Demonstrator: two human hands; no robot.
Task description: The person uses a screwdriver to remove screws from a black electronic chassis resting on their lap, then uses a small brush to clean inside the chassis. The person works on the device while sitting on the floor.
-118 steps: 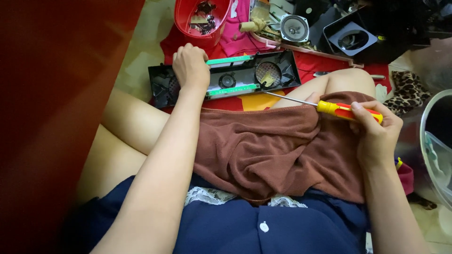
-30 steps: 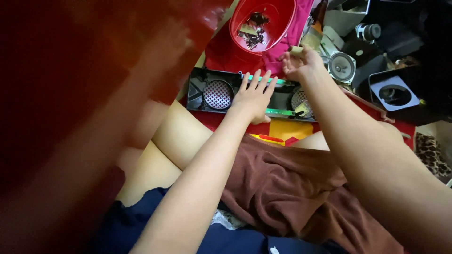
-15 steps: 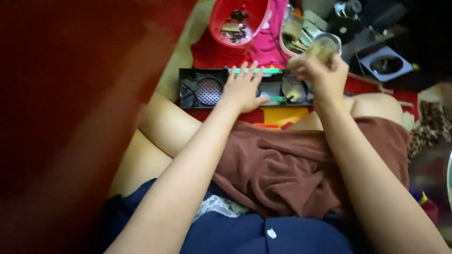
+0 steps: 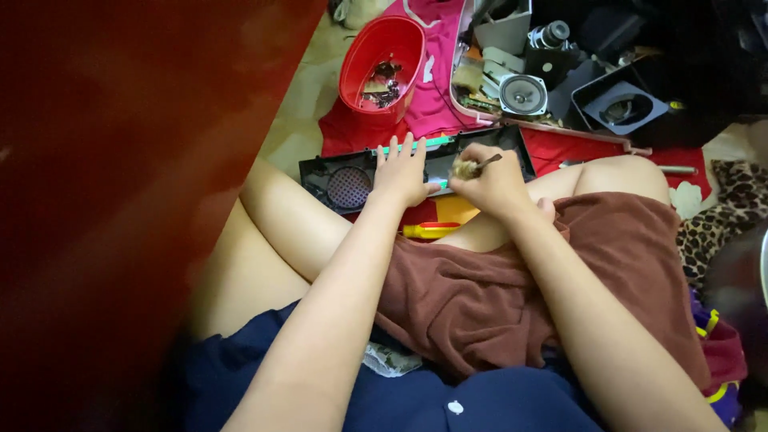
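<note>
A long black speaker panel (image 4: 320,171) with a round mesh grille and green strips lies on the floor in front of my knees. My left hand (image 4: 404,172) rests flat on its middle, fingers spread. My right hand (image 4: 494,186) is closed around a small brush (image 4: 472,167) with a tan bristly head and a dark handle, held just above the panel's right part, next to my left hand. A yellow-handled screwdriver (image 4: 432,230) lies loose below both hands, beside my thigh.
A red bowl (image 4: 352,60) holding several small parts stands behind the panel on pink and red cloth. At the back right are a loose round speaker (image 4: 522,94), a black box (image 4: 620,108) and other device parts. A brown cloth (image 4: 512,296) covers my lap.
My right hand no longer holds the screwdriver, which now lies by my thigh. It reached toward the back right and came back to the panel holding the small brush. My left hand stays on the panel.
</note>
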